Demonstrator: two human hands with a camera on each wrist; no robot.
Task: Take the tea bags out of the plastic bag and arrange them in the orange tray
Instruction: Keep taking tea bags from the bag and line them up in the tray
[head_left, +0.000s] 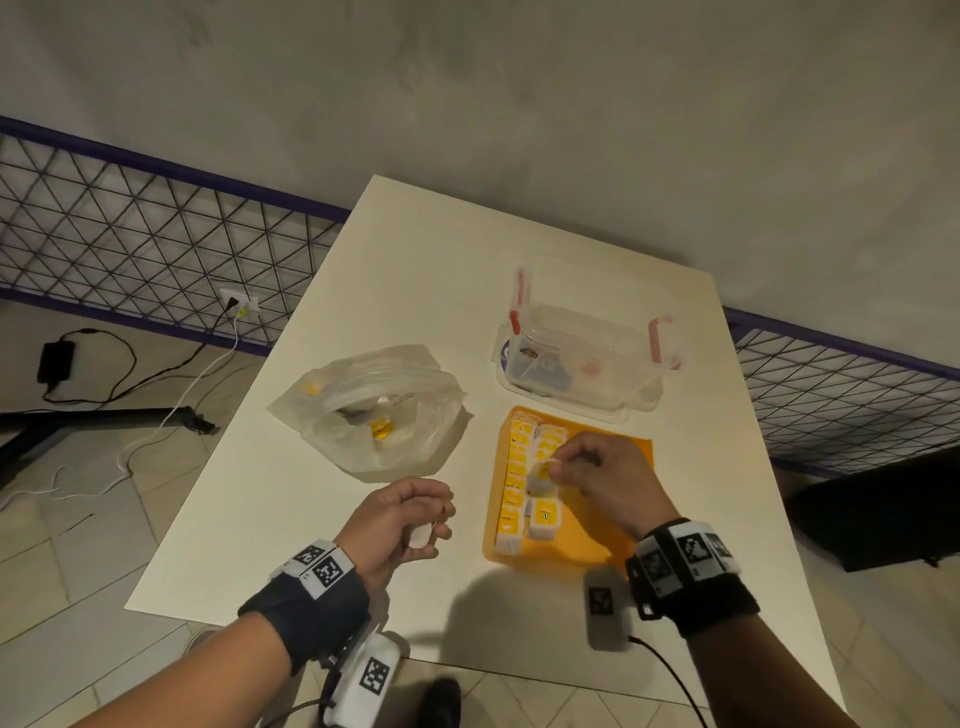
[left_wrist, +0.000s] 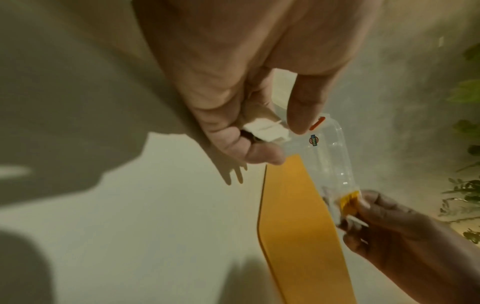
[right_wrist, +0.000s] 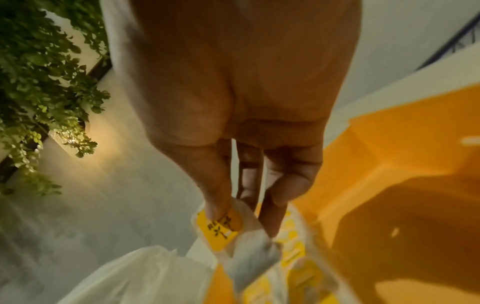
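Note:
The orange tray (head_left: 626, 467) lies at the right front of the white table, with two rows of yellow-tagged tea bags (head_left: 517, 488) along its left side. My right hand (head_left: 558, 470) hovers over those rows and pinches a tea bag (head_left: 541, 477) by its yellow tag (right_wrist: 221, 228) between thumb and fingers. Left of the tray, my left hand (head_left: 436, 519) curls round a white tea bag (left_wrist: 265, 131). The crumpled clear plastic bag (head_left: 371, 410) sits further back on the left, mouth up, with a few yellow-tagged tea bags (head_left: 382, 428) inside.
A clear plastic box with red clips (head_left: 582, 343) stands behind the tray. The table's near edge (head_left: 311, 631) is close to my wrists. Cables and a wire fence lie on the floor to the left. A leafy plant (right_wrist: 39, 82) shows in the right wrist view.

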